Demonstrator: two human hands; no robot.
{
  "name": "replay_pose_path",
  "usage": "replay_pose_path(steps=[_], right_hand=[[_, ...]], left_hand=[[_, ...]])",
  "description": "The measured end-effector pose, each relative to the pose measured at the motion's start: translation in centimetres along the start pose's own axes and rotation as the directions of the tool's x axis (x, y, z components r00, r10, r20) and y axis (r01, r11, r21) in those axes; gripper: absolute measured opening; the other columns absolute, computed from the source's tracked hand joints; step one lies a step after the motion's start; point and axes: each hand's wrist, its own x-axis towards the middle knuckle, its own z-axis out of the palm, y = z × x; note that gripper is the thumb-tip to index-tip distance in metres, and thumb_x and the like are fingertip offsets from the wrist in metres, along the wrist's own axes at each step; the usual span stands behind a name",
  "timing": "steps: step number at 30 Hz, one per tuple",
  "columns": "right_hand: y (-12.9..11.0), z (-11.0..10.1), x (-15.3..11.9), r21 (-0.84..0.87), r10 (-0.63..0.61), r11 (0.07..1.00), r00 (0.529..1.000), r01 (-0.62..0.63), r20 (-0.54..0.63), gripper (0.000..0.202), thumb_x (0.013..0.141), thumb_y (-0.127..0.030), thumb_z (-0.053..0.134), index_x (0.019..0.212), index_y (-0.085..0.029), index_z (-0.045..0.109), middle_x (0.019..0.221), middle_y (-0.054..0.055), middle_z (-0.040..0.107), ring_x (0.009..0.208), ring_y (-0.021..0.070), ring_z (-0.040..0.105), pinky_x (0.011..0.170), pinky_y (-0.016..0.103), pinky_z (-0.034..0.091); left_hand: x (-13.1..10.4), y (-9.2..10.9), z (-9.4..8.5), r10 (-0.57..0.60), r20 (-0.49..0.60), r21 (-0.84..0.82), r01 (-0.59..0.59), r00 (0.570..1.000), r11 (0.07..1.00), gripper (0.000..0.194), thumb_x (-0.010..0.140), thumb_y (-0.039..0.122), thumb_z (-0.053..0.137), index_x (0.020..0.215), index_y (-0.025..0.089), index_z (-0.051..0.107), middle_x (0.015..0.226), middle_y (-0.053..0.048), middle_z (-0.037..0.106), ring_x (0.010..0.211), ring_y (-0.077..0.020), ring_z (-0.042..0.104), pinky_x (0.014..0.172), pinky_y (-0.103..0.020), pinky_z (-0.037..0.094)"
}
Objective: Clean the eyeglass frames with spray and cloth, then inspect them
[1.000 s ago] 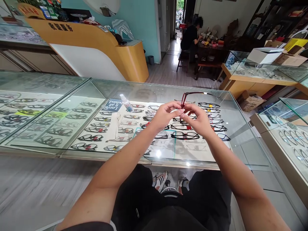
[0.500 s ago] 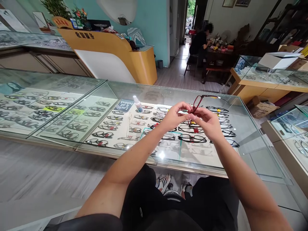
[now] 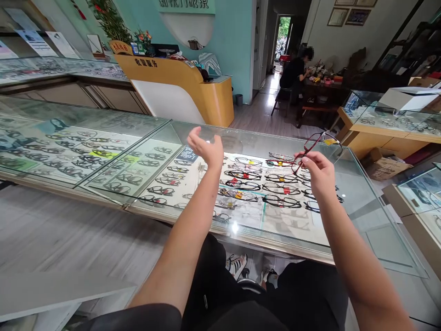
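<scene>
My right hand (image 3: 319,172) pinches a pair of dark red eyeglasses (image 3: 312,142) above the right part of the glass display case (image 3: 193,220). The glasses are tilted, with a yellow tag at their far side. My left hand (image 3: 207,148) is raised over the case with its fingers apart and nothing in it. It hides the spray bottle's place. Below the glass lie rows of eyeglasses (image 3: 281,201) with red and yellow tags, and a blue printed card (image 3: 188,154), partly covered by my left hand.
A yellow and white counter (image 3: 217,101) stands beyond the case. A seated person (image 3: 292,73) is at a dark table at the back. More display cases, a white box (image 3: 408,99) and a cardboard box (image 3: 382,164) are on the right.
My left hand has let go of the red glasses, moved left and opened. My right hand has shifted right with the glasses. The view has shifted somewhat.
</scene>
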Motion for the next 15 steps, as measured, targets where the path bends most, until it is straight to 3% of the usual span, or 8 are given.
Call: replay_pose_path(steps=[3,5,11,15], right_hand=[[0.0,-0.3,0.3,0.003,-0.020,1.000,0.999,0.021,-0.038,0.020,0.084,-0.040,0.086,0.092,-0.025,0.077,0.107,0.008,0.087,0.093,0.0223,0.078,0.083,0.038,0.061],[0.0,-0.4,0.4,0.007,-0.037,0.999,0.997,0.038,-0.067,0.021,0.084,-0.041,0.086,0.094,-0.025,0.077,0.107,0.008,0.087,0.094,0.0223,0.079,0.083,0.038,0.061],[0.1,-0.9,0.7,-0.048,-0.092,0.995,0.987,0.087,-0.128,0.025,0.086,-0.044,0.085,0.100,-0.024,0.081,0.109,0.010,0.087,0.102,0.0258,0.080,0.086,0.041,0.064],[0.2,-1.0,0.7,-0.080,-0.122,0.991,0.979,0.110,-0.162,0.030,0.089,-0.045,0.083,0.109,-0.023,0.086,0.113,0.011,0.088,0.104,0.0269,0.080,0.086,0.043,0.065]], left_hand=[[0.0,-1.9,0.9,-0.307,0.093,0.085,0.299,0.947,0.950,0.058,0.082,0.013,0.077,0.131,0.025,0.049,0.147,-0.015,0.061,0.141,-0.0318,0.059,0.123,-0.050,0.041],[-0.2,-3.1,1.5,-0.406,0.137,0.101,0.395,0.904,0.913,0.055,0.081,0.013,0.077,0.127,0.026,0.050,0.138,-0.013,0.067,0.134,-0.0318,0.064,0.119,-0.050,0.044],[-0.4,-5.5,2.0,-0.502,0.165,0.088,0.494,0.849,0.865,0.047,0.070,0.004,0.069,0.107,0.026,0.051,0.118,-0.011,0.069,0.119,-0.0319,0.072,0.107,-0.048,0.052],[-0.2,-4.7,1.9,-0.457,0.204,0.006,0.465,0.866,0.885,0.036,0.079,0.011,0.063,0.108,0.026,0.049,0.120,-0.010,0.067,0.115,-0.0248,0.070,0.106,-0.043,0.053]])
